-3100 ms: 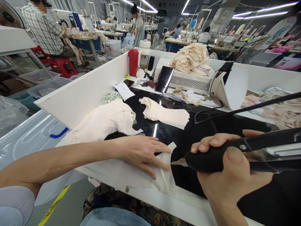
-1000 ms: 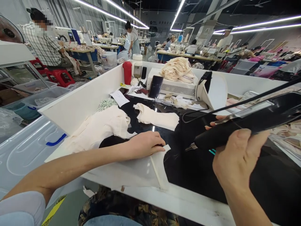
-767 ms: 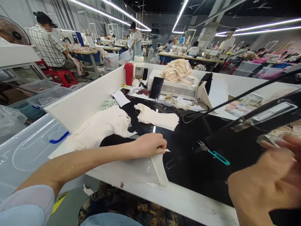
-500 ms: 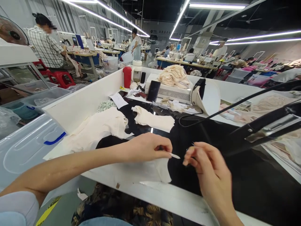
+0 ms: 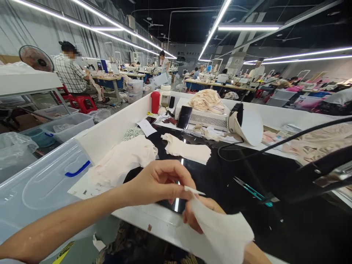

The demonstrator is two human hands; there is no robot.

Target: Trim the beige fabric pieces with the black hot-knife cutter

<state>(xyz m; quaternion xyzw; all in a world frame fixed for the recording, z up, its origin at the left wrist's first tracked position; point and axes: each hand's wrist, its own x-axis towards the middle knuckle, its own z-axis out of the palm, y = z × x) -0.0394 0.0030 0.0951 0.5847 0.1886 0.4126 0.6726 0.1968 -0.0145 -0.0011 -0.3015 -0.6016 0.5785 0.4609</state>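
Note:
My left hand (image 5: pixel 162 183) pinches the edge of a cream fabric piece (image 5: pixel 225 227) between thumb and forefinger. My right hand (image 5: pixel 207 207) meets it over the table's near edge, fingers curled against the same piece. The cloth hangs across the right hand and wrist, hiding part of them. Farther back, another cream fabric piece (image 5: pixel 189 148) lies flat on the black tabletop (image 5: pixel 214 176). To the left sits a pile of similar pieces (image 5: pixel 123 156). A teal-handled tool with two thin points (image 5: pixel 254 191), perhaps thread snips, lies to the right.
Along the back stand a red cup (image 5: pixel 155 102), a jar (image 5: pixel 165 96), a propped phone (image 5: pixel 184 117), a white box (image 5: pixel 202 116) topped with cloth and a white cone-shaped shade (image 5: pixel 251 126). A black lamp arm (image 5: pixel 308 176) reaches in from the right. Another person (image 5: pixel 70 71) sits far left.
My right hand has come left to my left hand and under the fabric, which is now raised and draped over it. The teal tool has come into sight. The view has shifted slightly.

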